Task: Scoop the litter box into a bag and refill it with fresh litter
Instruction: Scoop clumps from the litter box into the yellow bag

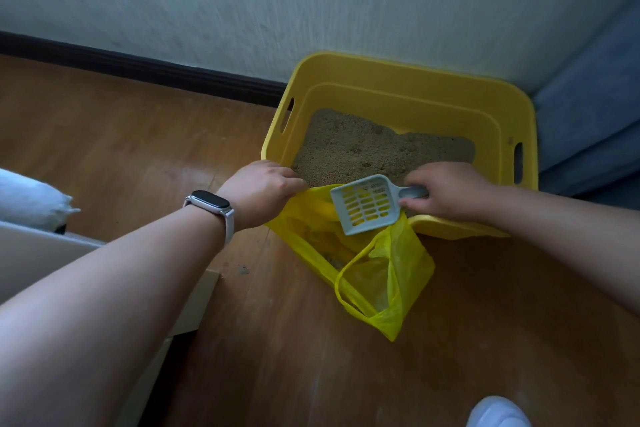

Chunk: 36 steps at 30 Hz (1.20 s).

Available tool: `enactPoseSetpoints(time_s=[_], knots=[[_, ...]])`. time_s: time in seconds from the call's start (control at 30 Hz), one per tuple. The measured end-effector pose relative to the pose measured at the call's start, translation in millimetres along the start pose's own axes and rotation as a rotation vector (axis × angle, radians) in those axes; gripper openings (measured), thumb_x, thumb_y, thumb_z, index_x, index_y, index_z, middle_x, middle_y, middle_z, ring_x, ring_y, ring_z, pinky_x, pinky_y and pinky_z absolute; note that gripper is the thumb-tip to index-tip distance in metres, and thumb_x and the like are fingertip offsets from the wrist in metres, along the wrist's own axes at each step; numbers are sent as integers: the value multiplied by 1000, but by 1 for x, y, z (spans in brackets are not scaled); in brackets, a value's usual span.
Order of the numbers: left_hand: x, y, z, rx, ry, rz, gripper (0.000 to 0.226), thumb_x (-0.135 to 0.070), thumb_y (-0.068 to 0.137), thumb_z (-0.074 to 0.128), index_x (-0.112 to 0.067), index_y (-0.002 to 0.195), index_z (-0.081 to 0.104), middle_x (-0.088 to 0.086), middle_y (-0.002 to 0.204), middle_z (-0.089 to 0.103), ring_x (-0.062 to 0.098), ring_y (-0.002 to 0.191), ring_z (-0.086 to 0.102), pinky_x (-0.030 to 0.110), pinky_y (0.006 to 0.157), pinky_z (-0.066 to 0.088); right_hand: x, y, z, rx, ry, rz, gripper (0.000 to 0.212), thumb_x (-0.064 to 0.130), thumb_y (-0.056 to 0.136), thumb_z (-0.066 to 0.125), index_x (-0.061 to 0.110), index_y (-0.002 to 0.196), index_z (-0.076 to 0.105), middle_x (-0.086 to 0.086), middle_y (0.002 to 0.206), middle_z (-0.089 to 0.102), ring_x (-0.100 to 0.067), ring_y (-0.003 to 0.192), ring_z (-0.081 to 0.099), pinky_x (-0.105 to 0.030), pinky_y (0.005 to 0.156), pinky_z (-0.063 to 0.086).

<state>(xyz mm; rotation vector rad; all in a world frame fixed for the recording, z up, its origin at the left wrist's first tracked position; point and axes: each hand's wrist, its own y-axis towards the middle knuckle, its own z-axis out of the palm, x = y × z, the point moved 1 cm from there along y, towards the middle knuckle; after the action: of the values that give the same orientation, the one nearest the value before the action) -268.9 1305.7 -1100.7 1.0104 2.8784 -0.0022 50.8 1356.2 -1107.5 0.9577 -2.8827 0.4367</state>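
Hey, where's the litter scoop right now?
In the head view, the scoop is right of centre, held by the right hand over the yellow bag's mouth at the litter box's near edge.

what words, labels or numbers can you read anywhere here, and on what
None can be read in this view.
The yellow litter box has a small mark on its inner right wall, too small to read.
The watch on the left wrist shows a dark, blank face.
The grey scoop in the right hand and the yellow bag held by the left hand carry no print.
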Motion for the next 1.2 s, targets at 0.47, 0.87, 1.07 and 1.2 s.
enactPoseSetpoints(time_s=[0.47,0.87,1.07,1.2], knots=[[7,3,1,-2,-61,-28,19,-26,88,69,-12,101,72,6,83,70,31,74,65,41,65,55,-16,13,6,51,95,179,30,55,93,50,27,90,61,7,75,57,-13,66,52,-36,59,47],[7,4,7,-90,-51,4,15,-17,82,77,-13,97,76,6,71,66,31,59,61,34,52,51,-16,16,6,80,302,239,28,53,91,55,27,87,64,2,72,62,-20,64,59,-37,56,47],[8,5,8,-107,-61,-15,15,-17,81,78,-14,96,76,6,71,66,31,59,61,34,50,50,-22,9,-8,50,534,296,25,46,90,62,24,82,67,-6,74,62,-19,62,53,-31,55,36],[7,5,9,-109,-63,-13,16,-17,80,79,-15,96,76,4,72,67,30,59,62,32,52,49,-37,4,-22,43,487,348,25,48,90,60,25,84,66,-5,75,63,-21,65,57,-31,55,37]])
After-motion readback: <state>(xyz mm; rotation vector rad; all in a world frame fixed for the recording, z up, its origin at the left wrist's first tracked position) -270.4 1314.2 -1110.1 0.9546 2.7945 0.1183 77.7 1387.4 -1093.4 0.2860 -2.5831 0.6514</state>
